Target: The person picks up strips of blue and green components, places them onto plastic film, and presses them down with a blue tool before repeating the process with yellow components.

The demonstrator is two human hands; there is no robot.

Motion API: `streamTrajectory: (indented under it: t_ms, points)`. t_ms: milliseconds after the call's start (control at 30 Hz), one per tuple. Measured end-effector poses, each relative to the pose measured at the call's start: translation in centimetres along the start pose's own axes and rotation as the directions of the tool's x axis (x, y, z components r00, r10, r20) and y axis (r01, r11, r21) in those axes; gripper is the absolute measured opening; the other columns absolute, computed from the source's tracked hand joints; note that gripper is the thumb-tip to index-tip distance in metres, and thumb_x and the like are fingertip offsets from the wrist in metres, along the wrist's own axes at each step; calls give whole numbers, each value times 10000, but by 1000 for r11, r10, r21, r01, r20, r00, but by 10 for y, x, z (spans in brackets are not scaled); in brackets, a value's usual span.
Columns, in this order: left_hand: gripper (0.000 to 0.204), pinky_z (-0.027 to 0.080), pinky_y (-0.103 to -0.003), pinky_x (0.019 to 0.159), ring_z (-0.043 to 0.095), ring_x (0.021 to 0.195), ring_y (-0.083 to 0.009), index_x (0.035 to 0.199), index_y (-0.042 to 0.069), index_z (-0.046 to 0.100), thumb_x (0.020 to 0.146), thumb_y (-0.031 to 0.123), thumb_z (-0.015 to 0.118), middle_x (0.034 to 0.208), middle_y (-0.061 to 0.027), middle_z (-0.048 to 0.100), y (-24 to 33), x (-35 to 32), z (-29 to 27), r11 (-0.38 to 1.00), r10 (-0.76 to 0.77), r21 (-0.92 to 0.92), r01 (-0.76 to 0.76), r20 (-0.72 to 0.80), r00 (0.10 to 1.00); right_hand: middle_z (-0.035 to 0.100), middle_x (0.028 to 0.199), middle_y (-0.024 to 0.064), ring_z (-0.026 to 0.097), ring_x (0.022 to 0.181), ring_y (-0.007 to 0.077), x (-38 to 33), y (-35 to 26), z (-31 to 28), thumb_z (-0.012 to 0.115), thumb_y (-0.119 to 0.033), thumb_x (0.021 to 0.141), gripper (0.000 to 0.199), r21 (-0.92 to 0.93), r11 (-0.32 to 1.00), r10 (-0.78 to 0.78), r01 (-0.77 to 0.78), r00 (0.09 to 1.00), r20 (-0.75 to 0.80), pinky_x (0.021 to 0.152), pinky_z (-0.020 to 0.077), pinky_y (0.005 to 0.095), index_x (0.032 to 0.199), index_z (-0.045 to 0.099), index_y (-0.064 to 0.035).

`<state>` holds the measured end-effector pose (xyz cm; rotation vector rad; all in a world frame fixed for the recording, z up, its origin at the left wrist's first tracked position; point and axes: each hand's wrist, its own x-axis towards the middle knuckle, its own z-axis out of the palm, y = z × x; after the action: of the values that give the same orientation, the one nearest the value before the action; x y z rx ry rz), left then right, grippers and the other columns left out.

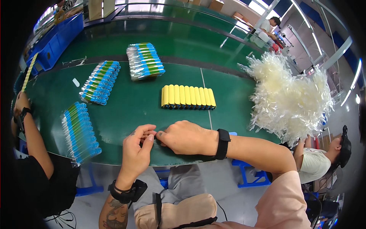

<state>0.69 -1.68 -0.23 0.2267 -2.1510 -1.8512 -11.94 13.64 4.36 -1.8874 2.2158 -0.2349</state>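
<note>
Close together near the table's front edge are my two hands. My left hand (138, 149) is half curled, its thumb apart from the fingers and nothing visible between them. My right hand (187, 138) is closed in a pinch beside its fingertips; whatever it may hold is hidden. Beyond them lies a row of yellow rounded strips (187, 96) with dark blue edges below. Further left are a blue-and-green bundle of round-ended strips in clear wrap (101, 82), a similar stack (145, 62) behind it, and a blue wrapped bundle (81, 131) nearer me.
A big pile of clear whitish plastic strips (288, 95) covers the table's right side. Blue bins (63, 40) stand at the far left. A co-worker's arm (32, 129) reaches in at left, holding a yellow strip (29, 72). Another person (318, 162) sits at right.
</note>
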Motion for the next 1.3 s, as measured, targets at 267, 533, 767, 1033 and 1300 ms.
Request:
streamTrajectory:
  t_ms: [267,533,767,1033,1300]
  points:
    - [254,490,-247,810,598,864,-93,1193,-25,630,961,41,553,990,-78,695,4,-1,0,999,31,9,-31,-33,999,617,644,201,657,597,337,-35,5,-37,660,-62,882,72,348,902,396,-255,808,-436,553,516,401,890,631,3]
    - [223,519,-305,865,682,958,-196,1148,-44,634,951,32,563,972,-157,706,-1,-1,-1,998,67,-3,-67,-6,998,583,747,53,619,639,200,-209,36,-255,588,-189,1016,174,684,718,681,130,71,-729,625,538,341,1015,597,-16]
    - [258,477,-316,795,659,875,-218,1104,-41,648,882,68,572,935,-154,707,0,-3,5,995,56,79,-59,40,998,617,727,21,606,610,158,-377,25,-402,609,-250,994,237,269,746,110,-610,-285,-952,572,496,313,928,630,-24]
    - [245,507,-334,798,686,885,-232,1106,-36,655,895,60,575,942,-159,712,4,-4,-1,995,59,79,-61,25,998,679,979,188,651,835,403,-339,153,-187,535,-279,982,232,-442,175,466,-880,469,-750,814,501,507,1053,635,-82]
    - [217,549,-357,748,702,871,-260,1092,26,684,890,88,630,948,-146,722,2,-3,-1,945,216,234,-229,79,973,642,1142,166,594,1062,296,-346,141,-240,557,-172,982,342,-48,634,317,-772,316,-895,965,435,383,1247,599,41]
